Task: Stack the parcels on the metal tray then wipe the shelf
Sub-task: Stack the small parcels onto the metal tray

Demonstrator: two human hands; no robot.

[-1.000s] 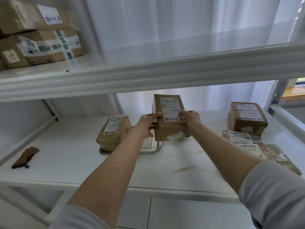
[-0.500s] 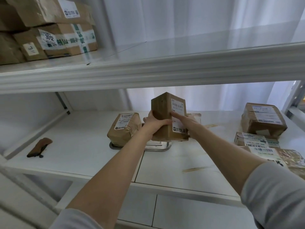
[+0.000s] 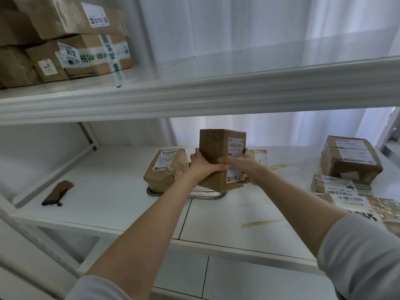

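Both hands hold a brown cardboard parcel [image 3: 218, 148] with a white label, standing on end over the right part of the metal tray [image 3: 207, 195]. My left hand [image 3: 205, 164] grips its left face and my right hand [image 3: 242, 165] wraps its labelled side. A paper-wrapped parcel [image 3: 165, 169] lies on the tray's left half, close beside the held one. Whether the held parcel rests on the tray is hidden by my hands. A brown cloth [image 3: 57, 192] lies at the shelf's left end.
Three more parcels sit at the right: a box [image 3: 348, 159], a flat one [image 3: 337, 186] and a taped one [image 3: 372, 210]. A small flat packet [image 3: 260, 154] lies behind my right hand. Brown smears [image 3: 263, 223] mark the white shelf [image 3: 121, 204]. Boxes [image 3: 65, 40] fill the upper shelf's left.
The held parcel has turned from showing its label face to standing corner-on, and it has come down closer to the tray beside the wrapped parcel. My view shifted left.
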